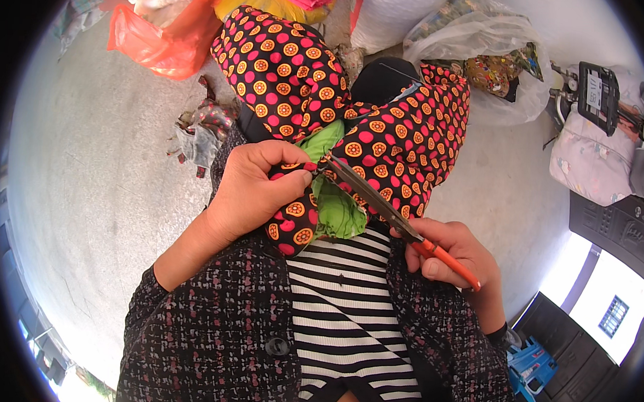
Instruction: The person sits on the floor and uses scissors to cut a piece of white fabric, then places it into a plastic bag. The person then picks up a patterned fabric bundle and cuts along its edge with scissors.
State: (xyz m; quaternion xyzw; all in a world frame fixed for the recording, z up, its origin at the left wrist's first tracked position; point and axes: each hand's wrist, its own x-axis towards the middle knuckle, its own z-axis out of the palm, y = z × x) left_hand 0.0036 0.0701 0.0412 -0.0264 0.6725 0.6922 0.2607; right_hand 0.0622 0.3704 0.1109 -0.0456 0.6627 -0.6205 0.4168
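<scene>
Across my lap lies a stuffed-looking black cloth piece (381, 149) printed with orange and pink round shapes. A second bulky part of the same print (284, 70) spreads towards the upper left. Between them shows a bright green fabric (339, 212). My left hand (261, 182) pinches an edge of the printed cloth between thumb and forefinger. My right hand (454, 255) grips the orange handles of a pair of scissors (391, 212). Their dark blades point up and left, with the tips at the cloth edge beside my left fingertips.
Cloth scraps (201, 134) lie on the concrete floor (98, 137) to the left. An orange plastic bag (156, 43) and a clear plastic bag (504, 96) of fabric sit ahead. At right stands a vehicle with handlebars and a quilted cover (590, 164), and a blue plastic item (533, 364).
</scene>
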